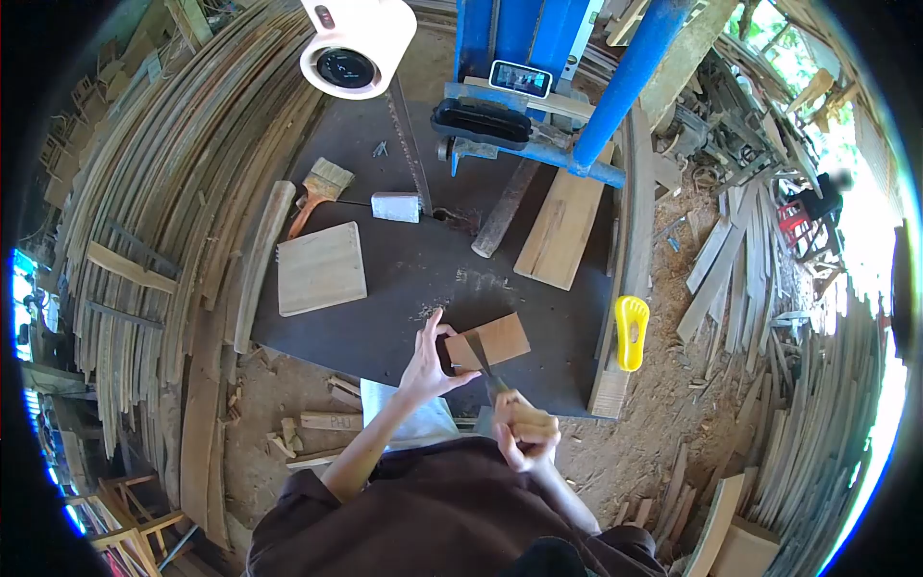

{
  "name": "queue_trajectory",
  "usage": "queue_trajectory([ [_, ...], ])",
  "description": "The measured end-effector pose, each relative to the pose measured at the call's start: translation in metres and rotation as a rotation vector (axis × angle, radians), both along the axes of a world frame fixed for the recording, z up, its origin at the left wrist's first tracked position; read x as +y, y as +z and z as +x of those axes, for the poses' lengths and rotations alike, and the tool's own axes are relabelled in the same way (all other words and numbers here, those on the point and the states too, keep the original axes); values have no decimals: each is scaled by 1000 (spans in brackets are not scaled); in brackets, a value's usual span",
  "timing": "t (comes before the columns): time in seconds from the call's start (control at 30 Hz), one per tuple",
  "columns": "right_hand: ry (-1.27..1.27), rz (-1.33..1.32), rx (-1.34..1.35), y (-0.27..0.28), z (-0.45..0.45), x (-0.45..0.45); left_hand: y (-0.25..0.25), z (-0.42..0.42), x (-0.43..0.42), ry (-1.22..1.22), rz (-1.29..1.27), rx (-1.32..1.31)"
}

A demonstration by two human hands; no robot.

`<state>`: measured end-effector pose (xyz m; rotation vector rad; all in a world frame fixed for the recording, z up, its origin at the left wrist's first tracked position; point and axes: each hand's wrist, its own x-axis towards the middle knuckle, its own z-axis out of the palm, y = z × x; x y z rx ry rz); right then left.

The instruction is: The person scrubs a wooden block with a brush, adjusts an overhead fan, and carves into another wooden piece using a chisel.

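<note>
A small reddish-brown wooden block [502, 338] lies near the front edge of the dark table [404, 279]. My left hand [426, 361] is at its left end, with thumb and fingers spread round that end; whether they press on it is hard to tell. My right hand [526, 433] is closed round the handle of a thin, dark-bladed tool [479, 355], blurred, whose blade reaches up over the block's left part. Its exact kind cannot be made out. Small shavings lie just beyond my left hand.
A square board [321, 268], brush [328, 181] and white block [396, 207] lie left. A saw blade [408, 144] rises behind, beside a blue machine frame [615, 87]. A long board [565, 228] and yellow object [631, 333] are right. Stacked timber [173, 221] flanks the table.
</note>
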<state>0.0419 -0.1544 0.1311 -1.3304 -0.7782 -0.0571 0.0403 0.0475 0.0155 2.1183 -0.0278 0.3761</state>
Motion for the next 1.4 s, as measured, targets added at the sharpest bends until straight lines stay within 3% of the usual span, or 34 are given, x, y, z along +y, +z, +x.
queue_trajectory([
  [1.4, -75, 16, 135, 12, 4, -10, -7, 0, 3, -4, 36, 8],
])
